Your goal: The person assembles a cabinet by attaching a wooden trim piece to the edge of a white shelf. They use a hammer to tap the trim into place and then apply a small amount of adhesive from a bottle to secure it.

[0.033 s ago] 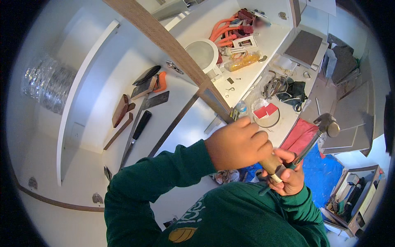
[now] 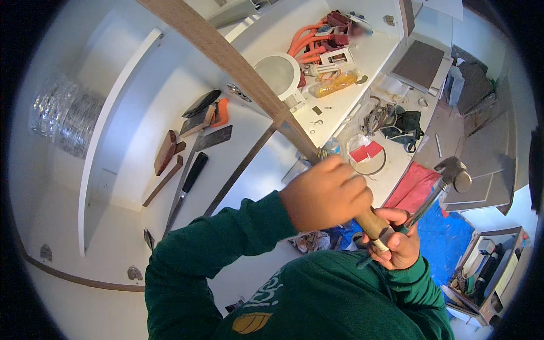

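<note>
The left hand [image 2: 326, 194] was clenched around a round wooden handle [image 2: 371, 222], pressed against a long brown wooden strip [image 2: 226, 56] that ran diagonally over the white counter [image 2: 238, 153]. The right hand [image 2: 398, 241] gripped a hammer [image 2: 447, 178] by its shaft, its blunt metal head raised beside red cloth [image 2: 412, 184].

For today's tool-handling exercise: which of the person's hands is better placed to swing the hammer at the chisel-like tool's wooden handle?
The right hand: it already grips the hammer by its handle, head raised to the right. The left hand is wrapped around the wooden-handled tool, steadying it against the wooden strip.
</note>
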The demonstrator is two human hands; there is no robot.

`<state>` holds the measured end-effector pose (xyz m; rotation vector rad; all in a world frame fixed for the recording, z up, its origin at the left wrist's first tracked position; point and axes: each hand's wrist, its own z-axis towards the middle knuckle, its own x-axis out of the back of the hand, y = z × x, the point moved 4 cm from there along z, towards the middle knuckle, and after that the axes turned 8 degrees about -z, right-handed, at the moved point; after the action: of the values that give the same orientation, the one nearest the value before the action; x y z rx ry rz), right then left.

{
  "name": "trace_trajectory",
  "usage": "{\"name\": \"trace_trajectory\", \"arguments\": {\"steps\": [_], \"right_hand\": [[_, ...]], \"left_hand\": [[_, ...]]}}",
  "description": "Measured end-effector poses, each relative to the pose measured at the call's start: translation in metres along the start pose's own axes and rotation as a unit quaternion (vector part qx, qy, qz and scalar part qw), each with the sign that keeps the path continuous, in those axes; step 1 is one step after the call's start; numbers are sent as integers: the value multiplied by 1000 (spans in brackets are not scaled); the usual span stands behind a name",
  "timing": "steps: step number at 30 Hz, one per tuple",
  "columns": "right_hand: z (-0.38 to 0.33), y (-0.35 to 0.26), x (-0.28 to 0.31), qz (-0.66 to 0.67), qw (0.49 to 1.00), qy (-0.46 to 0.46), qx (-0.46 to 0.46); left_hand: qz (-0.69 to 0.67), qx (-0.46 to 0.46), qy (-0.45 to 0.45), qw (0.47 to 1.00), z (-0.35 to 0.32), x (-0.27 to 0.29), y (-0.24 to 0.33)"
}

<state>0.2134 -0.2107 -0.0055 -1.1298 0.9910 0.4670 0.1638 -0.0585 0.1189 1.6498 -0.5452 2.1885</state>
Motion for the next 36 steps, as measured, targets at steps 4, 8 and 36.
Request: {"name": "trace_trajectory", "arguments": {"steps": [4, 8, 36], "right_hand": [[7, -7, -3, -35, 999, 4, -8], [13, -6, 0, -56, 998, 6, -14], [41, 12, 17, -6, 999, -8, -43]], "left_hand": [[-38, 87, 11, 995, -12, -10, -21], [-37, 133, 51, 989, -13, -16, -27], [0, 193, 132, 972, -38, -37, -51]]}}
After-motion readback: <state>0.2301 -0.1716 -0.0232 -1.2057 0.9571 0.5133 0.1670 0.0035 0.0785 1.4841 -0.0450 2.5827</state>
